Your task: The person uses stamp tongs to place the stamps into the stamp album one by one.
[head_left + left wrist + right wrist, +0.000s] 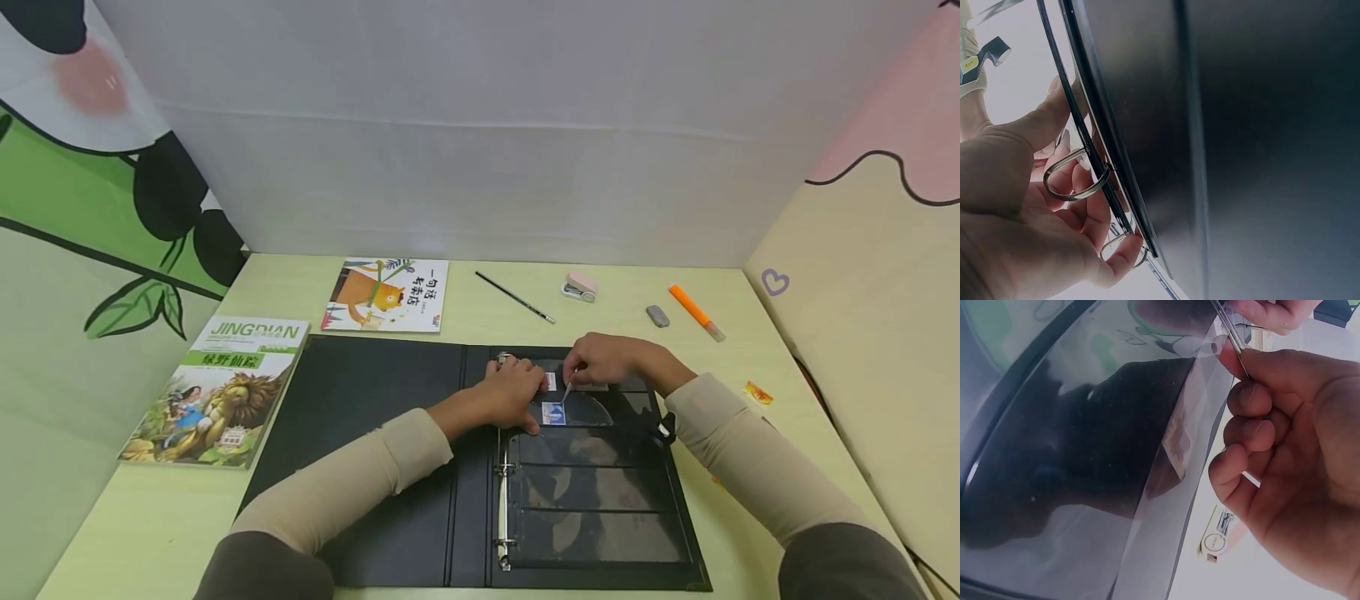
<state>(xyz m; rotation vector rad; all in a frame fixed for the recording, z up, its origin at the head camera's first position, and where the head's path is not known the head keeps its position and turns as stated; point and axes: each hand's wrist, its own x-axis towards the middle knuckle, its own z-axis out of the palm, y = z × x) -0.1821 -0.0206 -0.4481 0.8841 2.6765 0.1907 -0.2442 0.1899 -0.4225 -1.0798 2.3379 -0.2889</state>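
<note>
Head view: the right hand [606, 360] pinches metal tweezers [567, 390] between thumb and fingers, a narrow hold high on the shanks. Tips reach the blue-and-white postage stamp [553, 414], below and left of the grip, at the second row of the black stock page [600, 537]. Whether the tips clamp its edge or merely touch it cannot be told, nor whether the stamp lies fully under the clear strip.

Apply light pressure, hold the stamp square to the row, and guide it along the strip rather than against the film; a steep tip could crease paper or scratch plastic.

Left of the grip, the left hand [516, 390] rests on the page beside the metal rings [505, 469], thumb and fingers apart. Use it as a brace, with the thumb clear of the stamp. Just beyond the tips, another stamp [551, 381] occupies the top row; avoid snagging it.

Farther out, past the ring binder [360, 417], lie a stapler [578, 287] and a gray eraser [657, 316], both clear of the work.
</note>
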